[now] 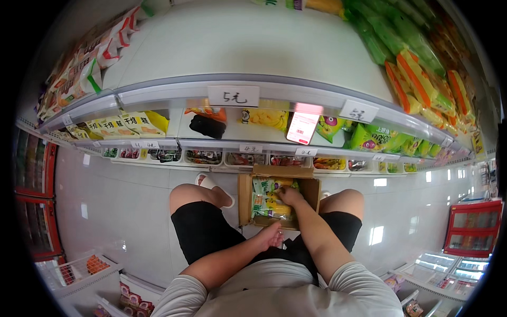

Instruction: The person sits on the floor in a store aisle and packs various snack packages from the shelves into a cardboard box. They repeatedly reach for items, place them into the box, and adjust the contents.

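Note:
An open cardboard box (244, 200) stands between my knees, with several plastic-wrapped corn packs (277, 210) in it. My right hand (291, 196) reaches into the box from its right side, its fingers touching the upper packs; whether they grip one is not plain. Just outside the near edge of the box, close to my lap, is my left hand (272, 236), its fingers curled and no object visible in it. A lit phone (303, 126) leans upright on the lower shelf, beside a black item (208, 126) that I cannot identify.
A white store shelf (253, 51) spans the front, with bagged snacks (372, 138) and small price cards on its rails. Trays of packaged snacks (204, 156) line its bottom level. Red-framed coolers (471, 228) stand at both sides, and wire baskets (79, 273) are behind left.

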Tool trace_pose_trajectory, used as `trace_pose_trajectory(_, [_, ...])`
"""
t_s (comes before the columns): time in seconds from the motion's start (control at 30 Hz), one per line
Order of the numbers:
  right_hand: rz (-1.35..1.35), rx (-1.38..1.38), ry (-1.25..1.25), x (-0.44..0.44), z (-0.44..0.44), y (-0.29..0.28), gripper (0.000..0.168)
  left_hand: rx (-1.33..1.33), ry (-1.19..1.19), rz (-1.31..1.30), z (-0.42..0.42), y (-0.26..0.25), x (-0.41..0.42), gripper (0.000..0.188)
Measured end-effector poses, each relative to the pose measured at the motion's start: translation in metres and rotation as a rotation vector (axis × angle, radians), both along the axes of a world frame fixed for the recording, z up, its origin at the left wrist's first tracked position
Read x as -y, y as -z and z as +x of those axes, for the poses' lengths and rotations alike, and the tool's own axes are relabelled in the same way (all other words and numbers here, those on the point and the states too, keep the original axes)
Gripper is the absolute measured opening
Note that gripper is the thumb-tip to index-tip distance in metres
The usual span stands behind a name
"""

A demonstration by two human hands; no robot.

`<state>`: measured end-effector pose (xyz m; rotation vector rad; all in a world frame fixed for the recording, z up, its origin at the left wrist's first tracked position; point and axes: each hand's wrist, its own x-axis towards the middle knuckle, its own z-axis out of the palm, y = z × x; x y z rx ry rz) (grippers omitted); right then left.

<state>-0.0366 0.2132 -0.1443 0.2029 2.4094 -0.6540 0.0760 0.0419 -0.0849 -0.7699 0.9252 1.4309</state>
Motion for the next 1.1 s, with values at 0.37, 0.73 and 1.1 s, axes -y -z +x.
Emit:
trace_pose_trajectory(0.37, [-0.158, -0.217, -0.248, 0.022, 0.027, -0.047, 0.044, 0.041, -0.035, -0.073, -0.010, -0.004, -0.007, 0.035])
trace_pose_trajectory(0.73, [-0.101, -0.035, -0.263, 0.001, 0.070, -0.059, 0.058, -0.044, -0.084, 0.020, -0.002, -0.003, 0.000, 0.032])
trace_pose_trajectory(1.1, [0.115, -0.016, -0.381, 0.002, 0.047, -0.062, 0.061, -0.032, -0.016, 0.084, -0.001, 0.004, 0.005, 0.034])
